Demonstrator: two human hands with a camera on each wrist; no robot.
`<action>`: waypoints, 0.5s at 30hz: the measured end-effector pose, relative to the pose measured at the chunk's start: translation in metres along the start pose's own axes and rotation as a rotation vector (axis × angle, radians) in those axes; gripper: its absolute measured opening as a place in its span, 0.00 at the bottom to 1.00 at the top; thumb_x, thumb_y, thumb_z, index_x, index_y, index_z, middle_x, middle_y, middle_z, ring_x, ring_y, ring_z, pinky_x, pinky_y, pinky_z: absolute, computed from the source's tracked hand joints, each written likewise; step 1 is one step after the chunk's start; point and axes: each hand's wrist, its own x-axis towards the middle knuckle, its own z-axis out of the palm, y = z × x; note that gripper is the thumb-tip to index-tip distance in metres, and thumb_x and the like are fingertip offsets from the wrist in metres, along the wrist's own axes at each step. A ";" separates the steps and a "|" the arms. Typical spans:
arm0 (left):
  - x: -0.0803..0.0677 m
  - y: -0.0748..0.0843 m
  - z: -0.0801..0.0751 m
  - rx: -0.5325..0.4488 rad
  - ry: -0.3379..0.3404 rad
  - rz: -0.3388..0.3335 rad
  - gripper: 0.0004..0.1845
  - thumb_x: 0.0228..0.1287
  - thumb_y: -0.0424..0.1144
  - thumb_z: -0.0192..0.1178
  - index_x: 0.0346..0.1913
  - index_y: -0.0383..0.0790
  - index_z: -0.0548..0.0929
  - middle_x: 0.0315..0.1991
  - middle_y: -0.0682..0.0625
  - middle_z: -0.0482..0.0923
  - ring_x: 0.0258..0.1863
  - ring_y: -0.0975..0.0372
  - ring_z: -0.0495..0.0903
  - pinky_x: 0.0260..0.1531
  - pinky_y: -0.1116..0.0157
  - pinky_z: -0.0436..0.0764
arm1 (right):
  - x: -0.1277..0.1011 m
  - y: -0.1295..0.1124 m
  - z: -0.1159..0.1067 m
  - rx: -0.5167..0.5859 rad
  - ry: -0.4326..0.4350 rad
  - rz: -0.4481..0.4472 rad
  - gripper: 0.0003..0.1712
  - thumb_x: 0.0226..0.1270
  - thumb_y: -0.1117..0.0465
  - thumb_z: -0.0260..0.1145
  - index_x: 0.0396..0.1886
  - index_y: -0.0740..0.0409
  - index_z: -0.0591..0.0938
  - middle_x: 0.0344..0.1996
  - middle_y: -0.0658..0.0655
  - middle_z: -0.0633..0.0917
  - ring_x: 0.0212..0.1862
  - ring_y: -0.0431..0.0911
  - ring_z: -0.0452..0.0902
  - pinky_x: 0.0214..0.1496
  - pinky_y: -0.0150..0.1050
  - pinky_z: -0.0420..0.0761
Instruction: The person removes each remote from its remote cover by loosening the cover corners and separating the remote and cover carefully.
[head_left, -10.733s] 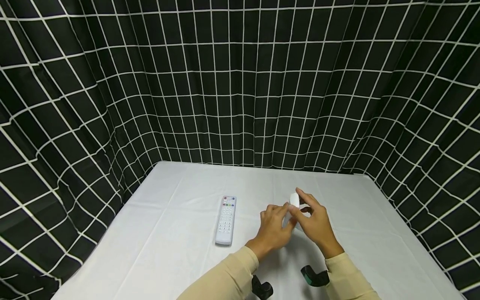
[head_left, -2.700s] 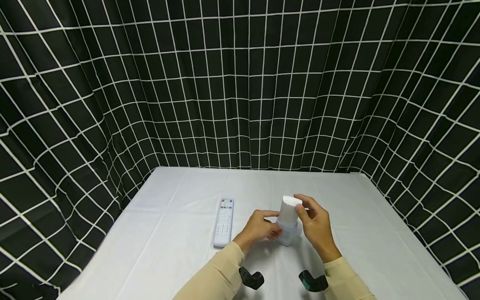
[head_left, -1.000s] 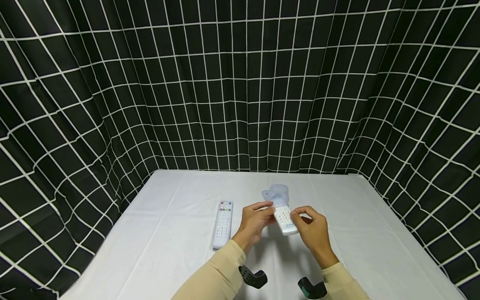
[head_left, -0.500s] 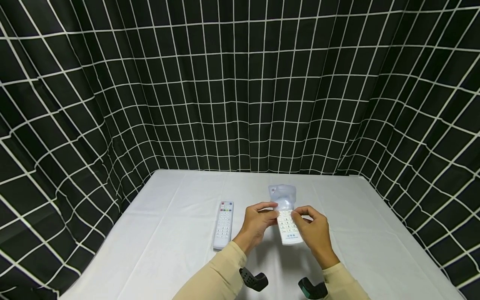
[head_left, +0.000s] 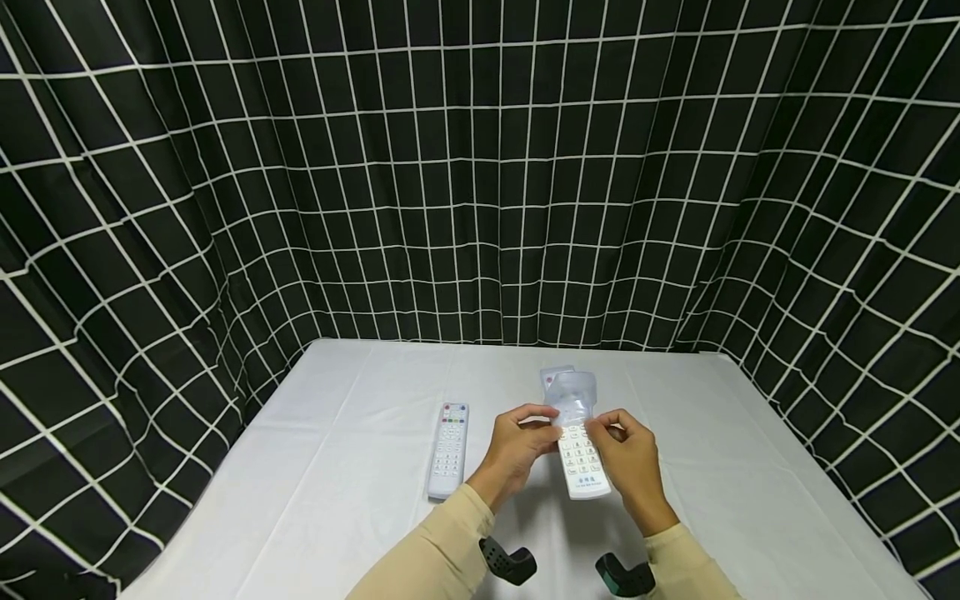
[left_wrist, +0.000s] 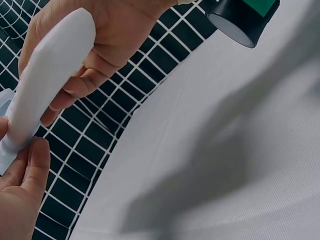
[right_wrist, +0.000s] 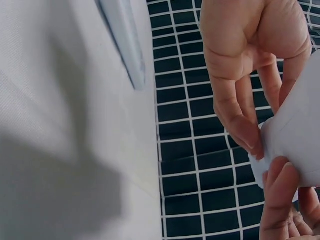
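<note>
White cloth covered the table [head_left: 337, 467]. Both the left hand [head_left: 517, 446] and right hand [head_left: 630, 454] pinched the soft clear sleeve [head_left: 572, 393] on a rigid, light remote [head_left: 583, 467]; the sleeve's rim looked best for gripping.

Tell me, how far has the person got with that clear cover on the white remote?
Partly done: the clear cover sheathes only the far end of the held remote, whose keypad toward the person is bare. In hand: the left hand and right hand pinch it at the cover's edge, above the table. Left: the bare stretch. A second remote lies uncovered alongside.
</note>
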 end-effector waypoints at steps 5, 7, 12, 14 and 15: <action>0.000 -0.001 -0.001 0.009 -0.008 -0.004 0.14 0.50 0.15 0.61 0.42 0.26 0.82 0.33 0.38 0.81 0.32 0.55 0.82 0.36 0.58 0.83 | -0.001 -0.003 0.001 0.071 -0.068 0.077 0.09 0.67 0.64 0.64 0.37 0.67 0.75 0.23 0.60 0.84 0.21 0.46 0.80 0.21 0.36 0.78; 0.001 -0.001 -0.001 0.023 -0.002 -0.003 0.14 0.50 0.16 0.61 0.41 0.26 0.82 0.32 0.38 0.81 0.31 0.55 0.82 0.35 0.58 0.83 | -0.001 -0.004 0.002 0.082 -0.088 0.084 0.09 0.68 0.65 0.63 0.38 0.67 0.74 0.24 0.61 0.85 0.22 0.47 0.80 0.22 0.36 0.78; 0.002 0.003 -0.003 0.137 0.035 -0.008 0.06 0.55 0.25 0.63 0.36 0.31 0.78 0.28 0.39 0.82 0.27 0.55 0.84 0.32 0.58 0.83 | -0.001 -0.006 0.004 0.099 -0.116 0.066 0.08 0.68 0.68 0.62 0.37 0.70 0.73 0.23 0.63 0.83 0.22 0.47 0.79 0.22 0.36 0.78; 0.004 0.006 -0.004 0.226 0.056 -0.003 0.08 0.59 0.31 0.64 0.37 0.33 0.74 0.26 0.40 0.83 0.25 0.55 0.84 0.29 0.59 0.83 | -0.001 -0.005 0.004 0.107 -0.124 0.053 0.07 0.67 0.70 0.62 0.36 0.70 0.73 0.23 0.63 0.83 0.22 0.47 0.79 0.22 0.36 0.78; 0.004 0.008 -0.004 0.283 0.073 0.001 0.10 0.60 0.34 0.64 0.38 0.35 0.73 0.25 0.42 0.83 0.24 0.55 0.84 0.28 0.60 0.83 | -0.002 -0.005 0.005 0.109 -0.129 0.048 0.07 0.67 0.70 0.62 0.35 0.70 0.73 0.23 0.63 0.83 0.22 0.47 0.79 0.22 0.36 0.78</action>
